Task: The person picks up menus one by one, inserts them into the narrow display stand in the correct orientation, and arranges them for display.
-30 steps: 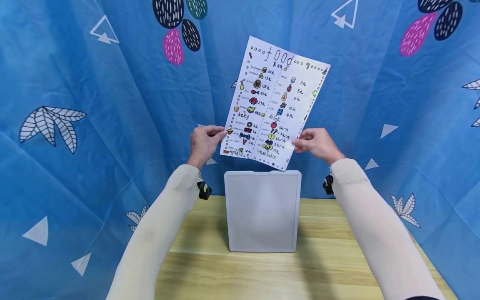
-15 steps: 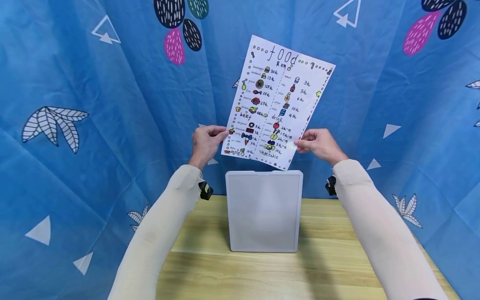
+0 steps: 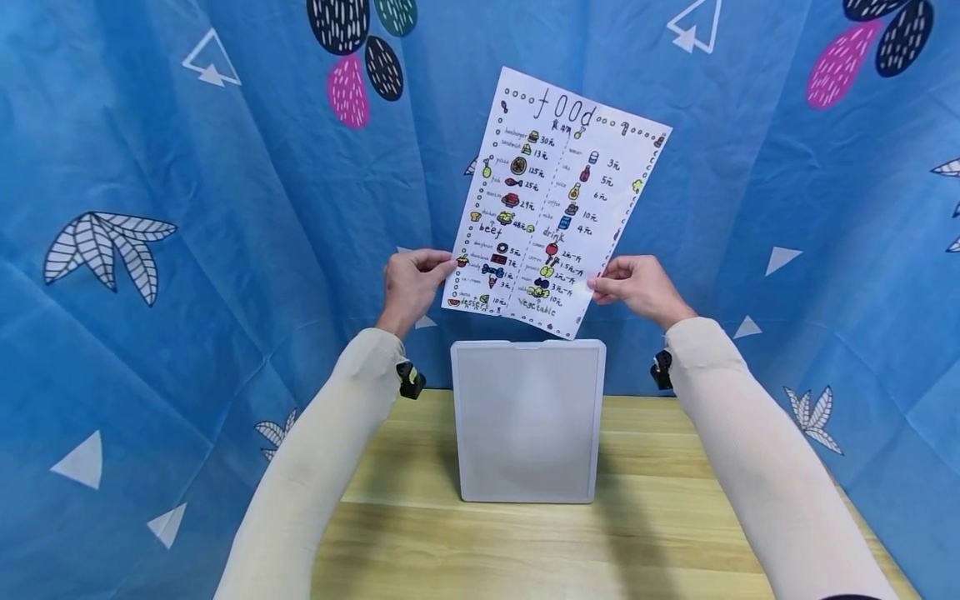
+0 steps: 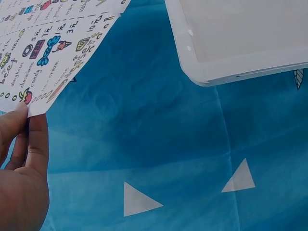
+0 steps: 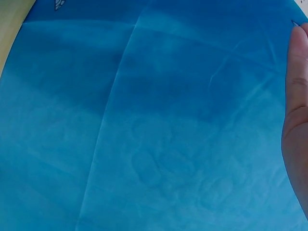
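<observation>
A white paper menu [image 3: 525, 242], headed "food" and covered with small coloured food drawings and prices, hangs tilted in front of the curtain in the head view. My left hand [image 3: 412, 283] pinches its lower left edge between thumb and fingers. On the opposite edge, my right hand [image 3: 636, 287] pinches the sheet low down. The left wrist view shows the thumb of the left hand [image 4: 24, 159] on the sheet's corner, fingers behind it. Just below the menu stands a grey-white flat panel [image 3: 527, 425] with a raised rim, upright on the wooden table [image 3: 525, 546].
A blue curtain [image 3: 225, 167] with leaf, triangle and pebble prints surrounds the table at the back and both sides. Black wrist cameras sit on both cuffs, the left camera [image 3: 410, 380] and the right camera [image 3: 662, 370].
Over the last second the menu and both hands have shifted very slightly right in the head view, along with the whole scene. The grip on both edges stays the same.
</observation>
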`<move>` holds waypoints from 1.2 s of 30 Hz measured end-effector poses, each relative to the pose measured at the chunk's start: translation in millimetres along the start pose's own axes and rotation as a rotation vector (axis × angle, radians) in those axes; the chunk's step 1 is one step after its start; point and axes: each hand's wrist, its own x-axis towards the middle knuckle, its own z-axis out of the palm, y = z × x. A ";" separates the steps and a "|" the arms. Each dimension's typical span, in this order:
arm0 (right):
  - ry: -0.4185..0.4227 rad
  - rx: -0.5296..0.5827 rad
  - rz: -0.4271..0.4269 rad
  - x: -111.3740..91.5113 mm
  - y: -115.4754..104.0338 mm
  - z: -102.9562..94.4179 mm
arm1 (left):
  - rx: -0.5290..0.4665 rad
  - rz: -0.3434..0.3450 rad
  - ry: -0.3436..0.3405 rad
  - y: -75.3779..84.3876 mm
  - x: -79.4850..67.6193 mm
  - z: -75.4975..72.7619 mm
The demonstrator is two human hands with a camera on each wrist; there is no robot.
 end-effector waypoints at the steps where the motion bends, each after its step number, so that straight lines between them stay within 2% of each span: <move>1: 0.000 0.003 0.002 -0.3 -0.7 0.2 | -0.001 0.000 -0.001 0.6 -0.1 -0.3; 12: -0.004 0.012 0.006 -1.8 -0.2 1.6 | 0.001 -0.022 -0.005 0.3 -1.6 -1.3; 17: 0.000 0.009 -0.004 -1.6 -2.0 0.9 | -0.001 -0.008 0.003 1.2 -1.1 -1.9; 25: -0.005 -0.024 0.024 -3.0 0.5 1.3 | 0.001 -0.017 -0.007 0.2 -2.3 -0.7; 36: -0.018 -0.048 0.020 -7.4 -0.2 -1.6 | 0.010 -0.038 -0.017 -3.6 -3.5 1.5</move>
